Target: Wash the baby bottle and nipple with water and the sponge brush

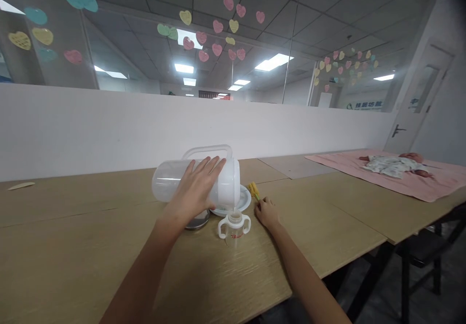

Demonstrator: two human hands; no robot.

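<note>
White partition wall (91, 129) with glass above, dotted with heart-shaped notes (218, 26), backs a long wood-toned table (91, 256). On the table's near-middle part stands the principal vessel, a clear two-handled bottle (235, 235), upright, uncapped, with red lettering on its side. Above it, a translucent pitcher (169, 182) is tipped onto its side, white collar end to the right, its lower edge just over the bottle's mouth. Left hand (198, 184) has hold of the pitcher, fingers spread along its flank, thumb lower down. Right hand (267, 212) rests on the table to the right of the bottle, fingers curled, beside the green stem of a yellow sponge brush (253, 189). At this range, neither the contents of bottle and pitcher nor a firm right-hand grip on the stem can be confirmed. Behind the bottle lies a white plate (246, 200), partly hidden by the pitcher; a round metal dish (197, 222) sits to its left. Further right, a baby-shaped figure (388, 165) lies on a pink cloth (425, 188).
</note>
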